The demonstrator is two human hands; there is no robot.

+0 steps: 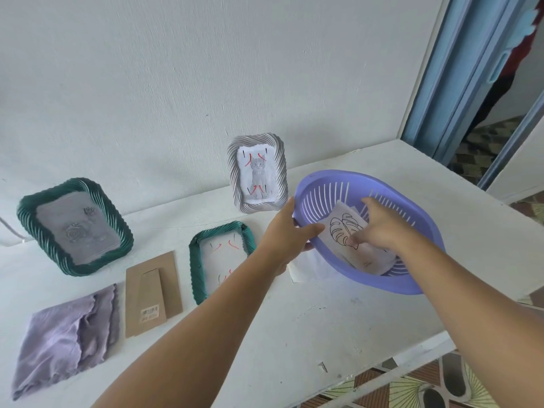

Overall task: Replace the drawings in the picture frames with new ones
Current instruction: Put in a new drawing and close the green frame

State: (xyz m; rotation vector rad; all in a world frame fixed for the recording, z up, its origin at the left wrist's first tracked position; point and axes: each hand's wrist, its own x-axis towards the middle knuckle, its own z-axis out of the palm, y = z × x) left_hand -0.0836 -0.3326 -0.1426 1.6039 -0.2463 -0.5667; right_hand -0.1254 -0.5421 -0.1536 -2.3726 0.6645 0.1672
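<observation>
Head view, left hand (287,231) gripping the rim of the purple basket (418,201) near the desk's (294,325) far right corner, right hand (379,225) inside, fingers pinching the leaf drawing (341,228), open green frame (200,269) mid-desk, cat frame (257,172) upright against the wall.

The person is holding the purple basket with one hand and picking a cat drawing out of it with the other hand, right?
Not quite. The left hand does hold the rim of the purple basket, and the right hand reaches into it, but the head view shows the drawing under its fingers is a leaf outline, not a cat. The cat drawing is in the grey frame standing by the wall.
</observation>
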